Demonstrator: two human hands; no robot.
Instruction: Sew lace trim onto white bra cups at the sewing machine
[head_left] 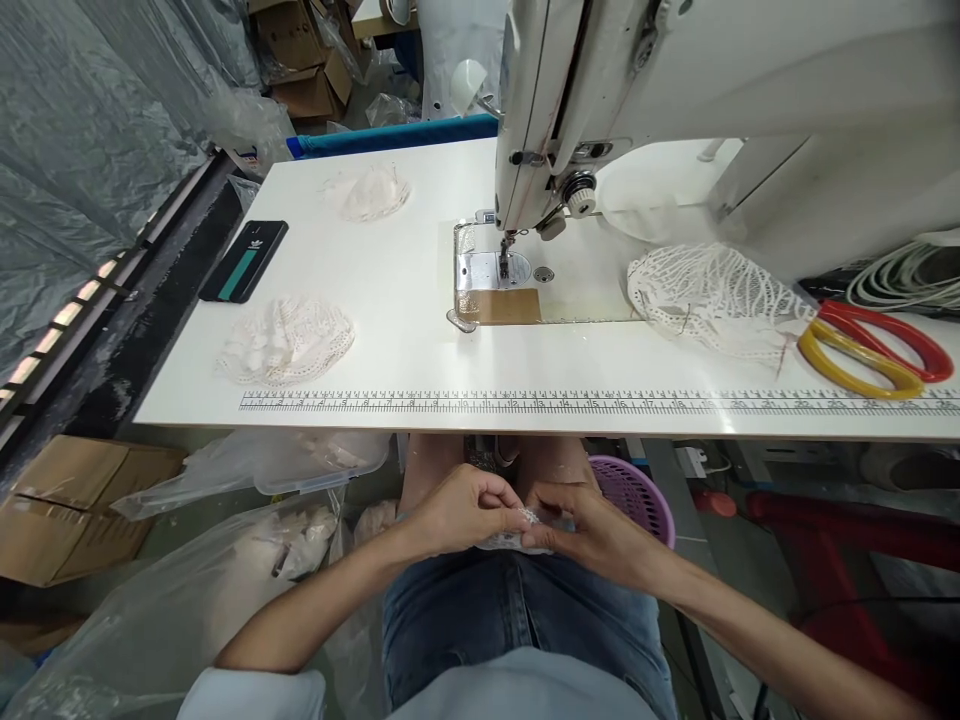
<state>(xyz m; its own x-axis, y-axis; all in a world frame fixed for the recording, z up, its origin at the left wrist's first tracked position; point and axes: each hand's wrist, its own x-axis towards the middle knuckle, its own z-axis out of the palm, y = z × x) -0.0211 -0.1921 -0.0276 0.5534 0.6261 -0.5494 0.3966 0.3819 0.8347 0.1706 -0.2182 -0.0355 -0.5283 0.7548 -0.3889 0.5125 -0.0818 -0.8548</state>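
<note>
Over my lap, in front of the table edge, my left hand (480,510) and my right hand (581,520) meet at a small piece of white lace (511,543). The thumb and fingers of each hand pinch it, and much of the piece is hidden behind them. Above on the table stands a white sewing machine (517,120), its presser foot (504,262) over the metal needle plate. To its right lies a larger white lace piece (712,300). Two more pale lace pieces rest on the left, one near the front (289,342) and one farther back (375,193).
Scissors with red and yellow handles (874,350) lie at the table's right. A dark phone (244,262) is near its left edge. A printed ruler (600,402) runs along the front edge. Below are a purple basket (637,495), plastic bags (225,580) and a cardboard box (75,500).
</note>
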